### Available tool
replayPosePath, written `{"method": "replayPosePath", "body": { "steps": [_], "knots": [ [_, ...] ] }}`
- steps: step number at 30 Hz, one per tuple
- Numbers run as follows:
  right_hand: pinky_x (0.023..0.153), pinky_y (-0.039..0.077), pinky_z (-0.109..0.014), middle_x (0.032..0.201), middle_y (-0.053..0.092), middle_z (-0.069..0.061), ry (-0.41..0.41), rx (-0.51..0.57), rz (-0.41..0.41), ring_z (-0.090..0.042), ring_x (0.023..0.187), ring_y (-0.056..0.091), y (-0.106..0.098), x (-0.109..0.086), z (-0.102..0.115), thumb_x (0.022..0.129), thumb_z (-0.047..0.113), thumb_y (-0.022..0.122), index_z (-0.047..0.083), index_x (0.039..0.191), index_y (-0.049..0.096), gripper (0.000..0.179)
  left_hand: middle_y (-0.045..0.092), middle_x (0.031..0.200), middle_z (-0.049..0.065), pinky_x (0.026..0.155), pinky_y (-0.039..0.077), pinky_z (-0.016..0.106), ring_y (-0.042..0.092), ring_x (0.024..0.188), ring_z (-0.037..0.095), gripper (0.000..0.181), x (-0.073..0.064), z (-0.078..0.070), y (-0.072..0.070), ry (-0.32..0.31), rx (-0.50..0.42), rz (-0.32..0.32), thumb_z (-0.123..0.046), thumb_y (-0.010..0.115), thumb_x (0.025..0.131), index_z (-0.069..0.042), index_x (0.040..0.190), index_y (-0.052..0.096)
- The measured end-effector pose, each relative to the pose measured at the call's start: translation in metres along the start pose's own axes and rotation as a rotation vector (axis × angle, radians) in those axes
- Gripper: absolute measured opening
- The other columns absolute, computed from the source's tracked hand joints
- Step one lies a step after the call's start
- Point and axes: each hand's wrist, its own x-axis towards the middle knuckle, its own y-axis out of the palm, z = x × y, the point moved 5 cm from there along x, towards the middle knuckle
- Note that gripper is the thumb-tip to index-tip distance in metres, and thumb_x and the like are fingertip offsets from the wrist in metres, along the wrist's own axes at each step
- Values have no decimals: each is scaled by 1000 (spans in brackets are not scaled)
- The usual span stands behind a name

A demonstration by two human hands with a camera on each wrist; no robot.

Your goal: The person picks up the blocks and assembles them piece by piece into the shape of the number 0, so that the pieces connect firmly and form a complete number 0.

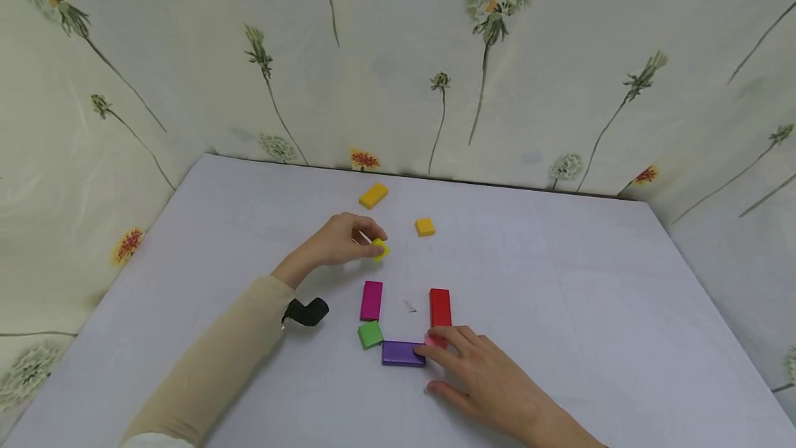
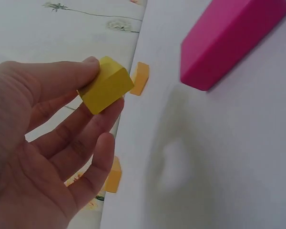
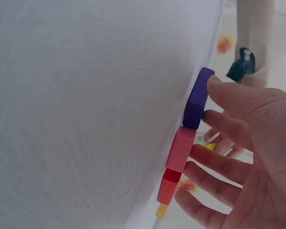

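My left hand (image 1: pixel 342 239) pinches a small yellow block (image 2: pixel 107 86) between thumb and fingertips, raised over the white tabletop. Its other fingers are loosely bent in the left wrist view. My right hand (image 1: pixel 481 372) lies over the near right corner of a block outline, fingers spread and relaxed. One fingertip rests at the right end of the purple block (image 1: pixel 401 354); the others reach over the pink block (image 3: pixel 181 149), partly covered in the head view. Beyond the pink one lies the red block (image 1: pixel 440 306). A green block (image 1: pixel 370 334) and a magenta block (image 1: pixel 372 301) form the left side.
An orange-yellow oblong block (image 1: pixel 374 196) and a small orange-yellow square block (image 1: pixel 425 227) lie farther back on the white table (image 1: pixel 560 282). A black strap piece (image 1: pixel 307 312) sticks out from the left wrist. Flower-printed cloth (image 1: pixel 385 88) stands behind the table.
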Motion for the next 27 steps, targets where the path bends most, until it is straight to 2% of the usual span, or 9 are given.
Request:
{"method": "replayPosePath", "body": {
  "steps": [6, 12, 18, 27],
  "knots": [
    [92, 48, -40, 136, 49, 0, 20, -2, 33, -18, 121, 45, 1, 2, 0, 91, 49, 65, 27, 134, 59, 49, 70, 100, 0, 83, 51, 32, 63, 94, 18, 23, -1, 7, 7, 5, -5, 3, -16, 75, 87, -6, 107, 71],
    [93, 48, -40, 136, 50, 0, 20, 14, 14, -18, 122, 46, 0, 1, 0, 91, 48, 66, 27, 133, 60, 48, 70, 99, -1, 80, 52, 30, 64, 91, 16, 22, 1, 17, 14, -47, -7, 10, -19, 76, 87, -9, 106, 72],
    [93, 48, -39, 136, 49, 0, 21, 13, 18, -17, 122, 45, 1, 1, 0, 91, 48, 66, 27, 134, 60, 49, 70, 97, -1, 83, 52, 30, 66, 90, 15, 21, 0, 23, 20, -29, -5, 26, -17, 76, 87, -8, 105, 71],
    [93, 48, -40, 136, 50, 0, 21, 11, 17, -18, 120, 47, 0, 1, 1, 91, 49, 65, 28, 134, 59, 48, 68, 97, -3, 81, 49, 30, 61, 86, 13, 21, -1, 31, 22, -38, 19, -14, -21, 76, 87, -13, 105, 73]
  ]
}}
